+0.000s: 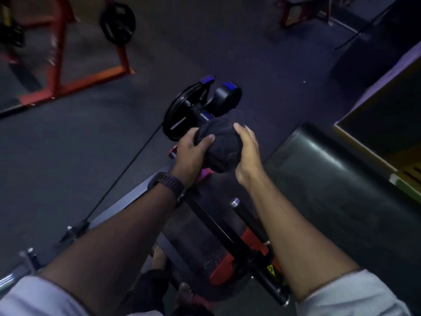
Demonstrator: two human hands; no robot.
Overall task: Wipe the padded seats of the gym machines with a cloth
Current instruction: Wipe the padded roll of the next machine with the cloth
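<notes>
— Where is the cloth [219, 144]?
— In the middle, between two hands. The left hand [191, 153] holds it at 9 o'clock, the right hand [247, 151] at 3 o'clock.
— And the padded seat [330, 179]?
— At 4 o'clock from the cloth, near the right hand.
— What is behind the cloth?
— A weight plate [180, 115], at 11 o'clock, just beside the left hand. Far off at 10 o'clock stands a rack [59, 53], with a second weight plate [117, 22] by it.
</notes>
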